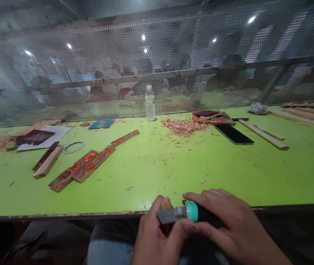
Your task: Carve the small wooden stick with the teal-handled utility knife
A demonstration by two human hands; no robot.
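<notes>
My right hand (225, 213) is wrapped round the black handle of a flat-bladed carving knife (170, 215), which has a teal collar where the blade begins. The blade points left, across my left hand (157, 232). That hand is closed on a small piece of wood (166, 203), of which only a rounded tip shows above the blade. My left thumb lies against the knife near its collar. Both hands are close to my lap, at the front edge of the green table (135, 169).
Painted wooden strips (91, 165), a wooden block (48, 162) and a ring (73, 147) lie on the left. A water bottle (150, 103) stands by the mesh screen (118, 70). Shavings (184, 127), a phone (234, 134) and wooden sticks (264, 135) are on the right.
</notes>
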